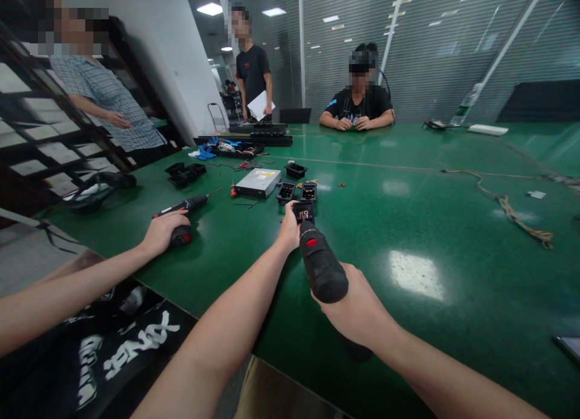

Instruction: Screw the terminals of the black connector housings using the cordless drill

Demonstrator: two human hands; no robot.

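Observation:
My right hand (356, 298) is wrapped round the grip of a black cordless drill (322, 265) with a red switch on top. Its nose points away from me, at a small open black plastic box (304, 210) with brass-coloured parts inside. Closed on that box from the left is my left hand (289, 227), its fingers partly hidden. Whether the drill's tip touches the box I cannot see, as the drill body covers it. Just beyond lie two similar black boxes, one on the left (286, 192) and one on the right (309, 191), also with brass-coloured parts.
At my left, a co-worker's hand (161, 230) rests on another drill (193, 207). Past the boxes lie a grey disc drive (259, 182), another black box (296, 169) and black trays (185, 173). A rope (516, 216) lies on the green table (453, 225). Several people are around it.

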